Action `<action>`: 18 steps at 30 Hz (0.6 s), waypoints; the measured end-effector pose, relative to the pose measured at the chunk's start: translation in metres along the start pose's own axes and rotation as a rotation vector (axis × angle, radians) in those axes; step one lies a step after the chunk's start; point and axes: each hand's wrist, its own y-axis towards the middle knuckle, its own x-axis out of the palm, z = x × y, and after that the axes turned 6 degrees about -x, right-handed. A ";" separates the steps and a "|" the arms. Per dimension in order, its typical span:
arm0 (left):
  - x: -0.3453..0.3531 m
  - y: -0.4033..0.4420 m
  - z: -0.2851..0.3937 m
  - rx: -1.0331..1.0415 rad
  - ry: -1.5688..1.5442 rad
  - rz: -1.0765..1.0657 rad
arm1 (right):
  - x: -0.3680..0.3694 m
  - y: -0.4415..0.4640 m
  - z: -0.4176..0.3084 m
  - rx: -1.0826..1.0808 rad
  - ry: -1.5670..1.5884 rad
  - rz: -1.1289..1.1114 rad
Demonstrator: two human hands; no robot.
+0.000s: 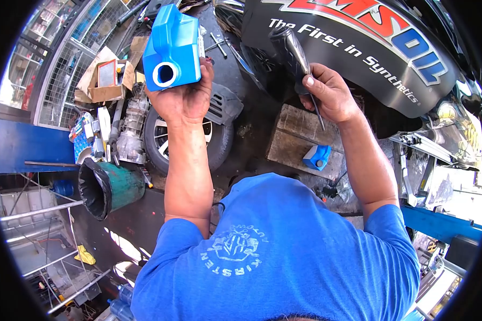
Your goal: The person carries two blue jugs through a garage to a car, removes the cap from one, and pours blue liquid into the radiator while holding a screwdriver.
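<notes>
My left hand (pixel 183 96) is raised and closed around a blue plastic jug (pixel 171 45). The jug's open round neck faces me, with a pale rim and a dark inside; no cap is on it. My right hand (pixel 331 93) grips a screwdriver (pixel 292 51), held where its thick black handle meets the thin shaft. Its handle points up and away, and the shaft slants down past my fingers. Below that hand, a smaller-looking blue bottle (pixel 317 157) with a dark cap stands on a worn board (pixel 289 140).
A black fender cover (pixel 353 59) with lettering drapes the vehicle ahead. A wheel (pixel 219 147) lies below my left hand. A green bin (pixel 120 187) with a black liner, a cardboard box (pixel 99 93) and a gearbox-like metal part (pixel 134 125) are at left.
</notes>
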 end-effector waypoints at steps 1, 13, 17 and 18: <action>0.005 -0.001 -0.002 -0.010 -0.019 0.005 | -0.001 -0.001 0.002 0.017 -0.007 0.002; 0.010 -0.001 0.001 -0.163 -0.138 -0.124 | 0.005 -0.018 0.005 -0.073 0.282 -0.038; 0.018 -0.004 0.001 -0.190 -0.155 -0.125 | 0.004 -0.023 0.006 -0.135 0.341 -0.102; 0.019 -0.005 0.000 -0.192 -0.147 -0.136 | 0.004 -0.025 0.008 -0.150 0.353 -0.109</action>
